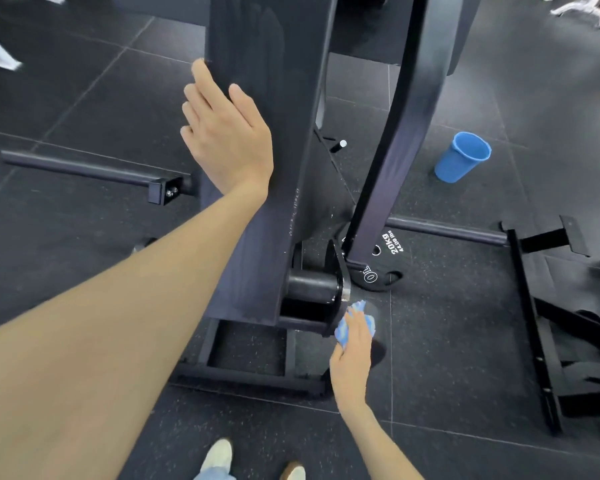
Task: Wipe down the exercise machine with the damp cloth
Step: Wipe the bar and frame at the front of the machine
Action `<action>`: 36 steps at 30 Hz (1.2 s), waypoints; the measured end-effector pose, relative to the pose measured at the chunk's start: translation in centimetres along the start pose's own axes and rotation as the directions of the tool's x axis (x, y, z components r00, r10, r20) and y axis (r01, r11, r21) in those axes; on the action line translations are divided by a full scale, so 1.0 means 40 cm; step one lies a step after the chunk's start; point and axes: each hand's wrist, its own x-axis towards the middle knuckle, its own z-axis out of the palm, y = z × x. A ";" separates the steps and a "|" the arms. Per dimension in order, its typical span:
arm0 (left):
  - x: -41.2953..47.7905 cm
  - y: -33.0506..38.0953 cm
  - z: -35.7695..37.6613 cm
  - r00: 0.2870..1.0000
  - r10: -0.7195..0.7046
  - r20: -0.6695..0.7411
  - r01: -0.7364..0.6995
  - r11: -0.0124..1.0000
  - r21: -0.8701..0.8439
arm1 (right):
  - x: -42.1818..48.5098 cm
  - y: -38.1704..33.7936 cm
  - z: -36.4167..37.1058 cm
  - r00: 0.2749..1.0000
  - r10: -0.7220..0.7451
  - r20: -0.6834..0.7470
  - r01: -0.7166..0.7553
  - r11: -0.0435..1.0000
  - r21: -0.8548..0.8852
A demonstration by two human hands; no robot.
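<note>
A black exercise machine [274, 216] with a wide slanted beam fills the middle of the head view. My left hand [227, 133] rests flat against the beam's upper left side, fingers straight. Low down, my right hand [352, 358] grips a bunched blue and white cloth [355, 322] and presses it against the metal bracket [340, 285] at the pivot near the machine's base. A curved black arm [406, 133] of the machine rises to the right of the beam.
A blue plastic bucket [461, 157] stands on the dark rubber floor at the right. A 20 kg weight plate [381, 261] lies by the curved arm's foot. Black frame bars [537, 327] stretch along the right, another bar [90, 168] on the left. My shoes [219, 455] show below.
</note>
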 end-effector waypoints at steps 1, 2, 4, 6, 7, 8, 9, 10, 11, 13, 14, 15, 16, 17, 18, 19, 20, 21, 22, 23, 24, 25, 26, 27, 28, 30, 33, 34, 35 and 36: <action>0.001 0.000 0.000 1.000 0.003 -0.004 -0.003 1.000 -0.003 | 0.005 0.004 -0.015 1.000 -0.006 0.006 0.006 1.000 0.008; 0.001 0.000 0.001 1.000 0.006 -0.006 -0.006 1.000 -0.008 | 0.017 -0.009 -0.039 0.999 0.040 0.003 -0.040 0.998 0.043; 0.002 -0.002 0.002 1.000 0.011 -0.020 -0.012 1.000 -0.025 | 0.035 -0.071 -0.090 0.989 0.144 -0.043 -0.133 0.971 0.197; 0.002 -0.002 0.002 0.999 0.012 -0.035 -0.014 0.999 -0.044 | 0.025 -0.160 -0.125 0.988 -0.020 -0.156 0.066 0.952 0.299; 0.005 -0.002 0.000 0.999 0.011 -0.038 -0.013 0.999 -0.051 | 0.011 -0.197 -0.124 0.975 -0.159 -0.155 0.198 0.937 0.287; 0.005 -0.002 -0.002 0.999 0.010 -0.036 -0.012 0.998 -0.055 | -0.009 -0.216 -0.102 0.954 -0.282 -0.104 0.299 0.924 0.238; 0.005 -0.002 -0.003 1.000 0.006 -0.027 -0.008 0.998 -0.063 | -0.025 -0.225 -0.072 0.936 -0.352 -0.013 0.349 0.924 0.153; 0.004 -0.004 -0.004 1.000 0.001 -0.013 -0.002 0.997 -0.078 | -0.038 -0.213 -0.036 0.925 -0.376 0.056 0.372 0.926 0.066; 0.005 -0.005 -0.003 1.000 0.002 -0.004 -0.002 0.995 -0.096 | -0.041 -0.198 -0.006 0.936 -0.335 0.104 0.338 0.941 -0.011; 0.009 -0.015 -0.006 0.999 0.024 0.024 -0.021 0.990 -0.137 | -0.029 -0.175 0.037 0.975 -0.156 0.155 0.174 0.979 -0.108; 0.005 -0.028 -0.012 0.997 0.053 0.047 -0.044 0.985 -0.164 | -0.020 -0.178 0.050 0.982 -0.080 0.169 0.104 0.985 -0.139; -0.004 -0.050 -0.020 0.992 0.086 0.091 -0.066 0.977 -0.203 | -0.015 -0.193 0.055 0.980 -0.053 0.193 0.087 0.981 -0.173; -0.023 -0.080 -0.033 0.981 0.108 0.160 -0.065 0.965 -0.254 | -0.014 -0.199 0.062 0.974 -0.055 0.222 0.101 0.973 -0.205; -0.047 -0.117 -0.047 0.963 0.112 0.243 -0.031 0.949 -0.313 | -0.015 -0.204 0.065 0.963 -0.061 0.264 0.131 0.958 -0.257; -0.075 -0.161 -0.063 0.937 0.107 0.333 0.025 0.929 -0.370 | -0.017 -0.223 0.055 0.941 -0.023 0.338 0.117 0.958 -0.261; -0.102 -0.205 -0.077 0.903 0.104 0.418 0.089 0.904 -0.418 | -0.014 -0.239 0.038 0.914 0.015 0.405 0.096 0.963 -0.253; -0.123 -0.244 -0.092 0.866 0.111 0.488 0.145 0.878 -0.457 | -0.010 -0.256 0.013 0.887 0.069 0.457 0.049 0.969 -0.241; -0.137 -0.275 -0.105 0.831 0.127 0.542 0.184 0.856 -0.483 | -0.007 -0.279 -0.023 0.862 0.147 0.485 -0.035 0.972 -0.232; -0.138 -0.298 -0.114 0.795 0.147 0.588 0.215 0.839 -0.500 | 0.005 -0.303 -0.058 0.831 0.212 0.513 -0.116 0.970 -0.213; -0.132 -0.310 -0.120 0.759 0.162 0.631 0.251 0.821 -0.513 | 0.015 -0.331 -0.090 0.836 0.215 0.505 -0.166 0.976 -0.141; -0.116 -0.319 -0.125 0.723 0.173 0.669 0.293 0.800 -0.524 | 0.026 -0.374 -0.117 0.876 0.164 0.454 -0.196 0.980 0.023; -0.097 -0.327 -0.130 0.685 0.185 0.705 0.335 0.779 -0.530 | 0.038 -0.422 -0.138 0.949 0.051 0.312 -0.122 0.969 0.213; -0.078 -0.336 -0.136 0.646 0.197 0.737 0.373 0.762 -0.530 | 0.061 -0.469 -0.152 0.991 -0.072 0.115 0.030 0.943 0.331; -0.061 -0.350 -0.142 0.610 0.208 0.765 0.391 0.760 -0.519 | 0.091 -0.513 -0.156 0.979 -0.197 -0.058 0.205 0.920 0.333; -0.050 -0.361 -0.149 0.577 0.218 0.787 0.385 0.777 -0.498 | 0.139 -0.553 -0.154 0.924 -0.337 -0.182 0.377 0.884 0.277; -0.041 -0.394 -0.161 0.535 0.207 0.819 0.299 0.861 -0.412 | 0.268 -0.627 -0.121 0.779 -0.583 -0.230 0.598 0.802 -0.007; -0.033 -0.465 -0.158 0.549 0.139 0.824 0.088 0.971 -0.223 | 0.403 -0.712 -0.065 0.733 -0.648 -0.209 0.594 0.759 -0.267; -0.031 -0.488 -0.154 0.556 0.108 0.824 0.052 0.985 -0.164 | 0.392 -0.711 -0.044 0.733 -0.649 -0.204 0.586 0.754 -0.295; -0.033 -0.507 -0.150 0.552 0.079 0.830 0.033 0.993 -0.117 | 0.359 -0.695 -0.022 0.728 -0.661 -0.184 0.597 0.742 -0.304; -0.036 -0.519 -0.146 0.545 0.059 0.836 0.026 0.996 -0.087 | 0.315 -0.664 0.000 0.714 -0.688 -0.132 0.631 0.713 -0.307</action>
